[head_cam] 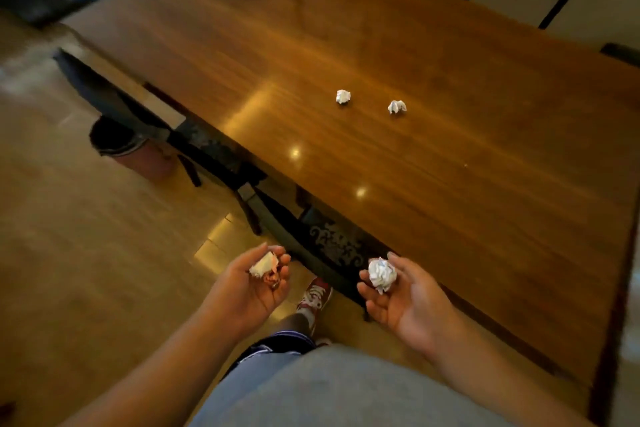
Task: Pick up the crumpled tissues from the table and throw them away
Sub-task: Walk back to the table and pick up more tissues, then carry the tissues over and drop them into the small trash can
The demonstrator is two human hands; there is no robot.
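Two crumpled tissues, one just left of the other, lie apart on the wooden table, while two more are already off it. The left hand curls its fingers loosely around a white wad, with something reddish showing beneath it; the right hand cradles another wad between thumb and fingertips, palm up. Both hands hang over the floor beside the table edge. A dark-lined bin stands on the floor to the left, partly under the table. The step in hand looks like the carry to that bin: each hand would do well to close firmly enough that the light paper cannot slip, and to release only once directly above the opening. Two tissues remain for a second trip.
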